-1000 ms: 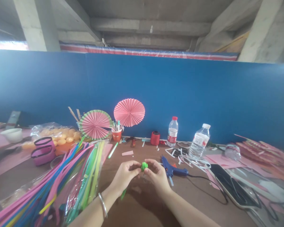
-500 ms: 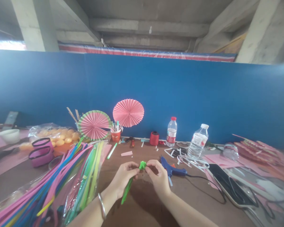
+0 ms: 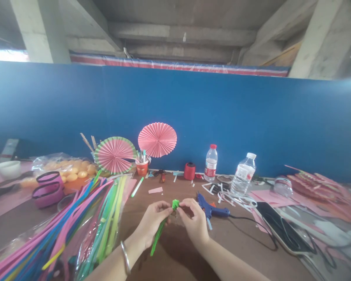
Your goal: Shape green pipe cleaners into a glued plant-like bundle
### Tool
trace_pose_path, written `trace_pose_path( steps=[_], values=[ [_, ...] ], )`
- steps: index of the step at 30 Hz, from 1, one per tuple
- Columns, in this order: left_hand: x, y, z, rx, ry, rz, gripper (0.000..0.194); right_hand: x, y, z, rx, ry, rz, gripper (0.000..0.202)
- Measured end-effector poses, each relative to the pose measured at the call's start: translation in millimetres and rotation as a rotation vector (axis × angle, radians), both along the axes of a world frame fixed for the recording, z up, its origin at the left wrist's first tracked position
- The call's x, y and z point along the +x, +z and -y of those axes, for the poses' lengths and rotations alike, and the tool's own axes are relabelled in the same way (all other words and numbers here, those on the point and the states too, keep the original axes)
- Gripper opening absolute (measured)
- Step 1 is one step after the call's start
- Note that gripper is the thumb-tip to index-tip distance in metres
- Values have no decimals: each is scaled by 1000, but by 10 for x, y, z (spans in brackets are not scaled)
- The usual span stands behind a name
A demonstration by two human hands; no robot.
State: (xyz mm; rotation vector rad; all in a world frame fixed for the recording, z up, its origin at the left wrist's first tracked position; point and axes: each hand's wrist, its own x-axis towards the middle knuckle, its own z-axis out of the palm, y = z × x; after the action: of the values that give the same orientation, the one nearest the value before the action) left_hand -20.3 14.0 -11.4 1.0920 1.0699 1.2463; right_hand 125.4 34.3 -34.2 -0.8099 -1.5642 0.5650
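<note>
Over the middle of the table, both hands meet on a bright green pipe cleaner piece [image 3: 175, 203] with a bunched top and thin stems hanging down to the left. My left hand [image 3: 154, 219] pinches it just under the bunched top, and a silver bangle circles that wrist. From the other side, my right hand [image 3: 193, 218] closes thumb and fingers at the top's right edge. The fingertips hide part of the green piece. A blue glue gun [image 3: 212, 207] lies just right of my right hand.
Long coloured pipe cleaners [image 3: 76, 218], partly in plastic, cover the left side. Behind stand pink paper fans [image 3: 157, 139], a red cup of pens [image 3: 142, 168] and water bottles [image 3: 242, 174]. At right lie a phone [image 3: 283, 224], cables and white strips [image 3: 232, 198].
My fingers have shifted slightly around the bunched green top, which now shows less between them. The hanging stems sit closer together. The whole view has moved a little.
</note>
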Motion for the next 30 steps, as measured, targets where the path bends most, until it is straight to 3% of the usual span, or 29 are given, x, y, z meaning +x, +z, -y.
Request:
trace_pose_path(
  steps=[9,20,30],
  values=[
    [13,31,21,-26,-20,-4,22,-12,-6,0,-3,-1,16,8],
    [-24,117,24,-52,-165,58,20,22,-54,-53,64,37,-2,9],
    [-1,80,35,-72,-81,153,20,-17,-71,-26,25,-6,-43,8]
  ],
)
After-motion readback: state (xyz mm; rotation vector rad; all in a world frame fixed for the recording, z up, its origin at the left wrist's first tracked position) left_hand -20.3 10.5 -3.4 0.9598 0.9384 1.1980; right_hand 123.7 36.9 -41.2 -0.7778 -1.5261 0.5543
